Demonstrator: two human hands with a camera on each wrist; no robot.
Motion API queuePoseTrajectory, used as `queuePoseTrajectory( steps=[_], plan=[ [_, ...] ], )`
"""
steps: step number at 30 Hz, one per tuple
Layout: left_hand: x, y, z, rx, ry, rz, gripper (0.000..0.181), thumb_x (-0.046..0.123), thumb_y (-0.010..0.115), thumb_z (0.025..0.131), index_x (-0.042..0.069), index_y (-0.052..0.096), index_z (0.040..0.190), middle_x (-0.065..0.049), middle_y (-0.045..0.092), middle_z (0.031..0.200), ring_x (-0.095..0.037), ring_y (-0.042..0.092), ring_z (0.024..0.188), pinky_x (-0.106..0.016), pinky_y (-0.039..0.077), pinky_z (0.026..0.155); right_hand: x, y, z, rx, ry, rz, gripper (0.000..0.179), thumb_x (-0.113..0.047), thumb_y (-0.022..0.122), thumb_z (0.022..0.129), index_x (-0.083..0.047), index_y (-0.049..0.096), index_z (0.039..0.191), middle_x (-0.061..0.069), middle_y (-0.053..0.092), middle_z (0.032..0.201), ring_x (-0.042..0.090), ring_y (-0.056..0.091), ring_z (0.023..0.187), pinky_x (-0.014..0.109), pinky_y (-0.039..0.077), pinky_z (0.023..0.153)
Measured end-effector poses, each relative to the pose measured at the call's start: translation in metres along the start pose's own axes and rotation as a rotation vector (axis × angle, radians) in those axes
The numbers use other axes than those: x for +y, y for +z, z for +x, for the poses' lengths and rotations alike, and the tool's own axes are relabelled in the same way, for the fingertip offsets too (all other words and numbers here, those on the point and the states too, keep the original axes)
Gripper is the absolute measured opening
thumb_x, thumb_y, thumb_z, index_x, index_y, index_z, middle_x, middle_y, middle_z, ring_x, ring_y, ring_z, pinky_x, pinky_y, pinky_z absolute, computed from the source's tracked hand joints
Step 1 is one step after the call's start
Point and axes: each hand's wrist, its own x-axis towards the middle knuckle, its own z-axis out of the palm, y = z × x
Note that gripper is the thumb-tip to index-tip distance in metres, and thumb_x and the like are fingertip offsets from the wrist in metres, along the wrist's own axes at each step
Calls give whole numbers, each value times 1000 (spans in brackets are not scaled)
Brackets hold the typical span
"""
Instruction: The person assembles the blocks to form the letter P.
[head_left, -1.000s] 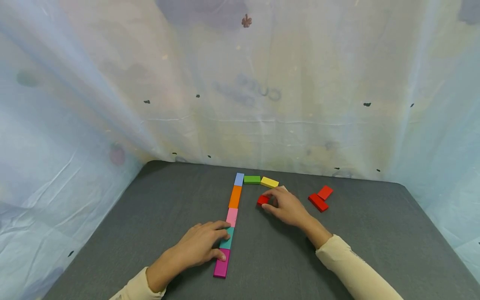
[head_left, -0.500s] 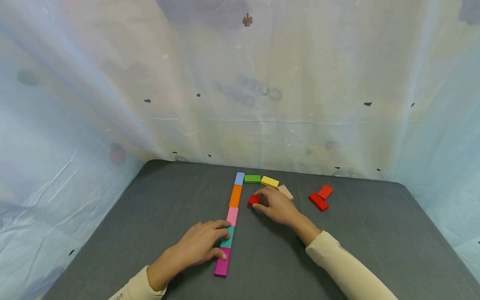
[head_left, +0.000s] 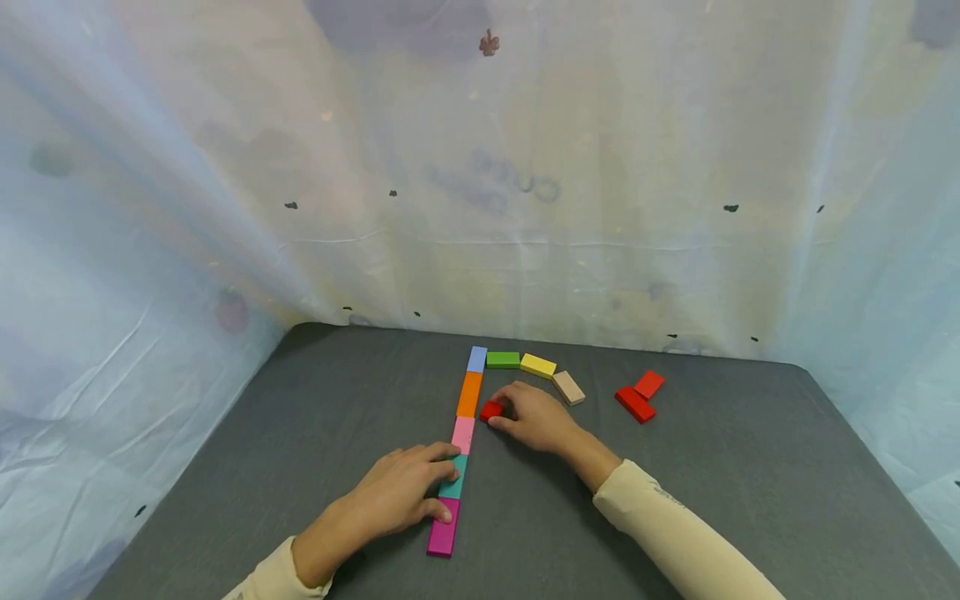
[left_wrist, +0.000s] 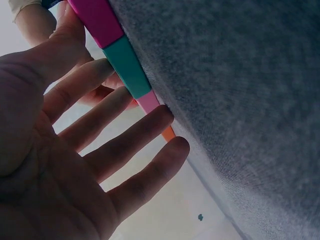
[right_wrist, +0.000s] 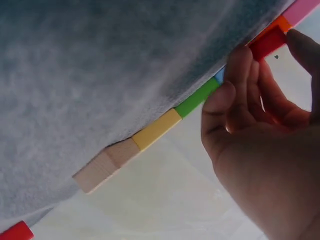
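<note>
you can read no word or number for certain in your three views. in the head view, just above the middle of the frame, faint, blurred lettering [head_left: 495,179] stands on the pale curtain [head_left: 615,125]. toward the lower right, small dark print [head_left: 668,496] on your right sleeve [head_left: 678,529] is too tiny to make out.

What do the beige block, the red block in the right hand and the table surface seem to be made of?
Beige block: probably bare wood, matte; its pale tan face shows faint grain-like lines.
Held red block: smooth, evenly coloured, possibly painted; whether wood or plastic cannot be told.
Table surface: likely gray fabric, matte; the left wrist view shows a fuzzy, speckled texture.
</note>
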Motion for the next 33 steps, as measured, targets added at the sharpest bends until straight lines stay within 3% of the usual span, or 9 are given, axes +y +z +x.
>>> queuePoseTrajectory(
  steps=[13, 33],
  plan=[
    [1, 0, 0, -41, -25, -9, 48, 49, 76, 81, 22, 71, 119, 1, 55, 144, -24, 60, 121, -52, 51, 95, -7, 3, -2, -24, -2, 5, 41, -39, 71, 92, -14, 65, 123, 1, 65, 115, 14, 59, 94, 38, 52, 92],
    [1, 0, 1, -16, -2, 7, 48, 49, 76, 80, 21, 71, 119, 0, 56, 143, -24, 61, 119, -51, 52, 93, -6, 2, -2, -21, -37, 12, 39, -36, 71, 93, -13, 65, 125, 2, 66, 118, 15, 59, 95, 39, 53, 93]
  ],
)
